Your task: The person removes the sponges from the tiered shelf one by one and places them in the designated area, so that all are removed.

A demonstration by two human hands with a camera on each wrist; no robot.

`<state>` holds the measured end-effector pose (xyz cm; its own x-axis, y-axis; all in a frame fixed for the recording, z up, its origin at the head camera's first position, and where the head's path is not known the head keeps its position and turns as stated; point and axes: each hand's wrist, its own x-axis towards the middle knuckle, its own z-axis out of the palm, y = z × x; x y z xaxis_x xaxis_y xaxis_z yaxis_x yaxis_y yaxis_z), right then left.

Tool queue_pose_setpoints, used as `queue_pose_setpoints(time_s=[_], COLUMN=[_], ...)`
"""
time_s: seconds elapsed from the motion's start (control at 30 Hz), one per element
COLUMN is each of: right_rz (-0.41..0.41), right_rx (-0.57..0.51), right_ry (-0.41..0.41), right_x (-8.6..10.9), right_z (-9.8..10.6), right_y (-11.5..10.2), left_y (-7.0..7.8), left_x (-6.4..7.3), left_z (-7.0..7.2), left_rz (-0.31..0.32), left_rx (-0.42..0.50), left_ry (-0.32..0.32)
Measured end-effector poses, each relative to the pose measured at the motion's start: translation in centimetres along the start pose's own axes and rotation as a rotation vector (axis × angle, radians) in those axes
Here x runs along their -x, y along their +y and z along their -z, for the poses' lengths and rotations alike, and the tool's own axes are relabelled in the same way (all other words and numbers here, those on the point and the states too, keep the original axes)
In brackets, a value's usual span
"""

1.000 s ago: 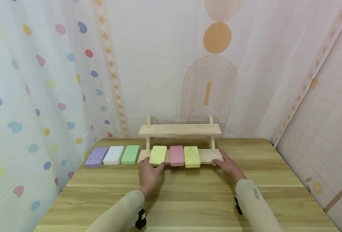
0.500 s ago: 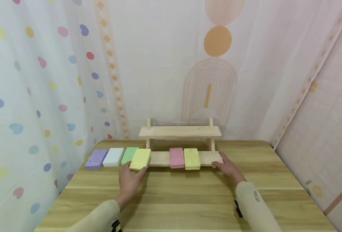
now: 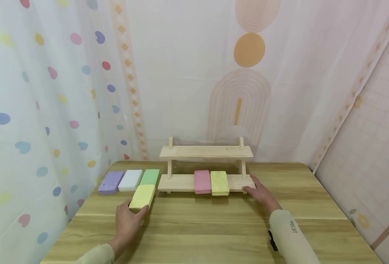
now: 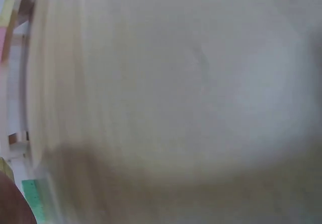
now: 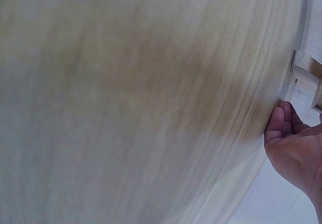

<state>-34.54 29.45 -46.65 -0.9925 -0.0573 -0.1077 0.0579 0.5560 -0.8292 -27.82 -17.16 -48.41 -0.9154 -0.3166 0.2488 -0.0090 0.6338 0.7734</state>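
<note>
Fingers (image 3: 144, 210) on the left hand (image 3: 127, 221) are pinching the pale yellow block (image 3: 143, 196) ahead, its long axis slanting away rightward.

Pale-yellow sponge (image 3: 143, 196) — rect. block, pinched in L hand (image 3: 127, 220), just in front of green sponge (image 3: 150, 176). Two-tier wooden shelf (image 3: 206, 151) — upright, w/ pink sponge (image 3: 202, 182) + rough yellow sponge (image 3: 219, 183) side by side on lower tier, R hand (image 3: 263, 192) gripping its R end.
</note>
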Motion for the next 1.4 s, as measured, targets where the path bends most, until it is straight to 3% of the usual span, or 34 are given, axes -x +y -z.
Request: queue_pose_setpoints(time_s=[0.27, 0.53, 0.83, 1.0, 1.17, 1.4], right_rz=[-0.011, -0.012, -0.004, -0.004, -0.006, -0.004], right_rx=[-0.013, -0.015, 0.010, 0.018, 0.012, 0.014], right_ry=[-0.011, -0.014, -0.006, -0.003, -0.008, -0.001], right_x=[0.2, 0.2, 0.2, 0.1, -0.1, -0.1], right_z=[0.1, 0.1, 0.1, 0.2, 0.1, 0.1], right_y=[0.0, 0.3, -0.1, -0.2, 0.0, 0.0], left_y=[-1.1, -1.9, -1.5, -0.3, 2.2, 5.9], left_x=[0.5, 0.0, -0.4, -1.2, -1.8, -2.1], left_z=[-0.3, -0.2, 0.1, -0.2, -1.0, -4.2], left_rz=[0.029, 0.072, 0.098, 0.074, 0.057, 0.019], left_rx=[-0.065, -0.157, -0.171, -0.141, -0.066, 0.024], left_ry=[-0.043, -0.085, -0.095, -0.066, -0.065, -0.070])
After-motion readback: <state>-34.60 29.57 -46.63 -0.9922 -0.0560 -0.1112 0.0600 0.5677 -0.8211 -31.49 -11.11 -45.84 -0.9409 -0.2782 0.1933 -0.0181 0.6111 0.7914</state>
